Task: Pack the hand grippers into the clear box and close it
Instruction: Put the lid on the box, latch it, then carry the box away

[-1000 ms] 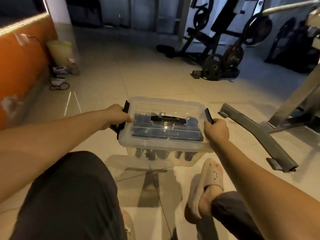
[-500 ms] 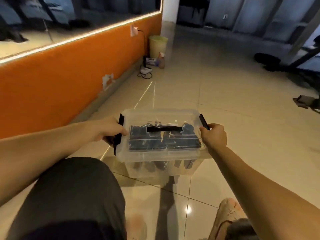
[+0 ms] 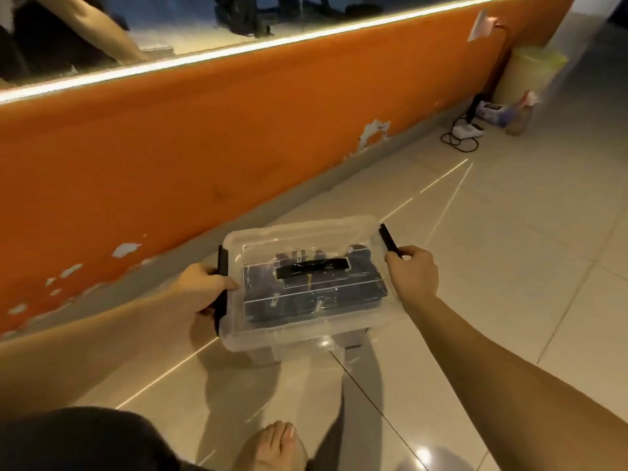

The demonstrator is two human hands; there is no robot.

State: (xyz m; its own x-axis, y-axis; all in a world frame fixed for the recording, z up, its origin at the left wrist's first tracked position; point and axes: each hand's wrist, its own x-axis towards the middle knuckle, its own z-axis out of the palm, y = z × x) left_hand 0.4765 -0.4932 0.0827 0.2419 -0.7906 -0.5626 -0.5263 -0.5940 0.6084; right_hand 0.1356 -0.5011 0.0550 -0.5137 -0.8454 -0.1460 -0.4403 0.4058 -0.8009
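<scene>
**Closed box held in both hands**

Head view: the clear box (image 3: 282, 339) is held between both hands over the tiled floor (image 3: 492, 266), near the orange wall (image 3: 170, 147). Its lid is on, with the black carry handle (image 3: 312, 266) lying flat. The hand grippers (image 3: 360, 263) show through it as dark shapes (blurred, so no count). The left hand (image 3: 204, 287) curls round the left end over the black latch (image 3: 222, 263), thumb on the rim. The right hand (image 3: 413, 271) grips the right end with curled fingers.
</scene>
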